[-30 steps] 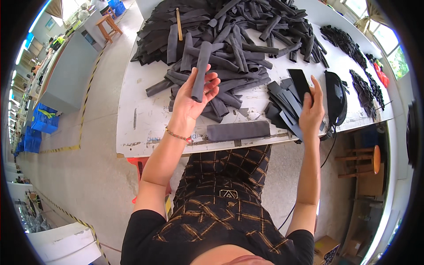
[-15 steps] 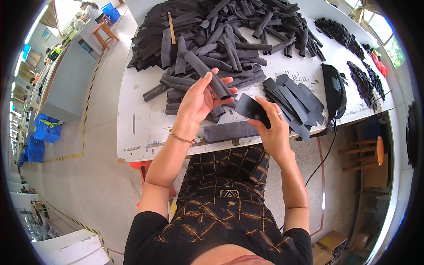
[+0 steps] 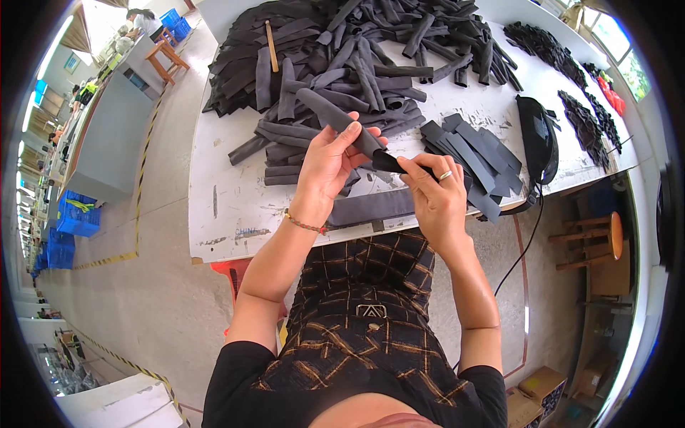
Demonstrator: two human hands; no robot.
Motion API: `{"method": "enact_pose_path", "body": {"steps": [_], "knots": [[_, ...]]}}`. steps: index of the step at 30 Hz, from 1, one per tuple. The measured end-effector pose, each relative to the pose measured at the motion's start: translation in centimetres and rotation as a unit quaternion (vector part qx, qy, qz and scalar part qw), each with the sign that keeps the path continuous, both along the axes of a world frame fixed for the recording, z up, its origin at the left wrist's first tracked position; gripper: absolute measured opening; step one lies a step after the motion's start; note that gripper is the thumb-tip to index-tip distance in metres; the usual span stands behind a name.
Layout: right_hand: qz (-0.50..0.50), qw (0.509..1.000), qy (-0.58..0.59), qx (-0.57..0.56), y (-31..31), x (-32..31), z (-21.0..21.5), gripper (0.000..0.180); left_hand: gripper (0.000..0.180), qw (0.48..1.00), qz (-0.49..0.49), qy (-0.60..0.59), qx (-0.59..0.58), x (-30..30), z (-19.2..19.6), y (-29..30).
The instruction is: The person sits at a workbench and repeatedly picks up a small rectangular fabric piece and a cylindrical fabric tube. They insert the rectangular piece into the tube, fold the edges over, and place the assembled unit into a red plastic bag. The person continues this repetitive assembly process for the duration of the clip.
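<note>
My left hand (image 3: 327, 162) is closed around a dark grey fabric tube (image 3: 325, 108), which slants down toward the right. Between the fingers and thumb of my right hand (image 3: 437, 203) is a thin black flexible sheet (image 3: 387, 162), bent into a curl. Its far end meets the tube's lower mouth; how deep it reaches inside I cannot tell. Below my hands, a flattened dark fabric sleeve (image 3: 374, 207) lies along the table's front edge. Loose flat black sheets (image 3: 479, 160) are stacked untidily right of my right hand.
A large heap of dark fabric tubes (image 3: 371, 82) covers the back of the white table (image 3: 214, 221), with a wooden stick (image 3: 272, 46) on it. A black case (image 3: 536, 143) with a cable stands at right. Further off are a wooden stool (image 3: 606, 235), blue crates (image 3: 78, 214) and a person (image 3: 145, 23).
My right hand has turned and moved the sheet, bending it into a curl and bringing its end to the tube's mouth. The left hand has shifted slightly right with the tube.
</note>
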State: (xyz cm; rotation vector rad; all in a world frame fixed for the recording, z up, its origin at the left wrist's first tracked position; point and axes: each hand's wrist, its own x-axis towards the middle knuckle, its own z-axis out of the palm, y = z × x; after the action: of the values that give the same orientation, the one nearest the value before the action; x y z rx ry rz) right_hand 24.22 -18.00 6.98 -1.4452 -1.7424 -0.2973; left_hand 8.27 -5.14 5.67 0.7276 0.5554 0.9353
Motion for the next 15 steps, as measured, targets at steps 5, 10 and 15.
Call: {"method": "enact_pose_path", "body": {"steps": [5,10,15], "knots": [[-0.036,0.996,-0.071,0.032,0.3,0.5,0.2,0.033,0.04,0.997,-0.043,-0.056,-0.025,-0.4,-0.4,0.1],[-0.057,0.989,-0.119,0.064,0.5,0.3,0.2,0.036,0.044,0.998,0.004,-0.058,0.008,0.1,0.2,-1.6],[-0.061,0.993,-0.086,0.049,1.1,-1.7,-0.1,0.051,0.057,0.993,0.066,-0.05,0.08,1.0,0.7,-4.2]]}}
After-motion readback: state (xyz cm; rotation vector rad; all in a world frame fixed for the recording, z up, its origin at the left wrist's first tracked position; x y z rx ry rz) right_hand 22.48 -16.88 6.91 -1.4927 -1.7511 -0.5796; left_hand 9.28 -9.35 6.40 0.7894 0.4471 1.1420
